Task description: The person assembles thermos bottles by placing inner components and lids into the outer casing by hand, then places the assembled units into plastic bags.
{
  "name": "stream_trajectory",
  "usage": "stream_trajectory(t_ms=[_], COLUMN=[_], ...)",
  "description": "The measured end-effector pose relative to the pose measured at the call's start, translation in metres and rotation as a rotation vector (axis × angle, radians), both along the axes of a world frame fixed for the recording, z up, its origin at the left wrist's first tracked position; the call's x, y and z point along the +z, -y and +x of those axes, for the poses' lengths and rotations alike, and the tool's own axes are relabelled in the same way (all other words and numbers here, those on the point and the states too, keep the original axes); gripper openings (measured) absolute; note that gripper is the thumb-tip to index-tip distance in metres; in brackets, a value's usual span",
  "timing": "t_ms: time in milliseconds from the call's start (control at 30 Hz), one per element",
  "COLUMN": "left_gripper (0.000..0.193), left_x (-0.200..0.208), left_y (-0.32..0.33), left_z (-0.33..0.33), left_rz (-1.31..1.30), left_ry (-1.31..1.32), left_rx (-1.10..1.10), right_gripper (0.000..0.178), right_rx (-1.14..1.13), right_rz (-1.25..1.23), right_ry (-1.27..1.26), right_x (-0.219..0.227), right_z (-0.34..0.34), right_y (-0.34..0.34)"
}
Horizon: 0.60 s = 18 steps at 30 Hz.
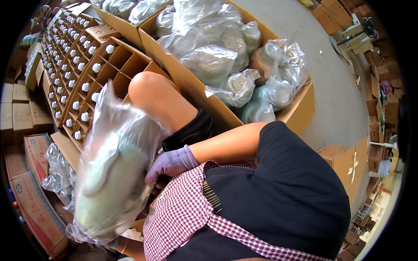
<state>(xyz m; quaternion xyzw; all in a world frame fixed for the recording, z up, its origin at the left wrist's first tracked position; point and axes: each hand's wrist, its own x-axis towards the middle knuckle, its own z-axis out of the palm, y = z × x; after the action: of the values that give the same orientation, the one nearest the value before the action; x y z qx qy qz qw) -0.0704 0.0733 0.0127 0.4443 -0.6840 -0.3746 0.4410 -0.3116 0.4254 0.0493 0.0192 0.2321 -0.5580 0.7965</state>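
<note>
A large clear plastic bag hangs in front of me, somewhat blurred, with a pale green, rounded, glassy-looking thing inside it. A darker curved shape shows through the film, but I cannot make out its kind. My right hand, in a purple-grey glove, is closed on the bag's near side. Its fingertips are partly hidden behind the film and my checked apron. My left hand is at the bag's lower end. Only its wrist area and a thin bracelet show there; the bag covers the fingers.
Beyond my bare knee, an open carton is filled with plastic-wrapped glassware. Divided cartons of white-capped bottles stand at the left. Crumpled plastic bags and red-printed cartons lie below them. Another carton stands behind me, right.
</note>
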Motion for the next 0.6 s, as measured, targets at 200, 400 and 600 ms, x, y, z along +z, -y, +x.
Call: stream_trajectory(t_ms=[200,400,600], left_gripper=[0.045,0.037,0.024], left_x=[0.084,0.124,0.111], left_y=[-0.021,-0.125,-0.195], left_z=[-0.105,-0.251,-0.278], left_rz=[-0.151,0.127,0.309], left_ry=[-0.228,0.022,0.04], left_rx=[-0.42,-1.172,-1.39], right_gripper=[0.032,0.019,0.024], right_rx=[-0.716,-0.98,-1.5], right_rz=[-0.244,0.409,0.872], right_ry=[-0.403,-1.582,-1.298], right_x=[0.028,0.098,0.071], right_z=[-0.021,-0.056,-0.068], right_y=[-0.064,-0.239,-0.393])
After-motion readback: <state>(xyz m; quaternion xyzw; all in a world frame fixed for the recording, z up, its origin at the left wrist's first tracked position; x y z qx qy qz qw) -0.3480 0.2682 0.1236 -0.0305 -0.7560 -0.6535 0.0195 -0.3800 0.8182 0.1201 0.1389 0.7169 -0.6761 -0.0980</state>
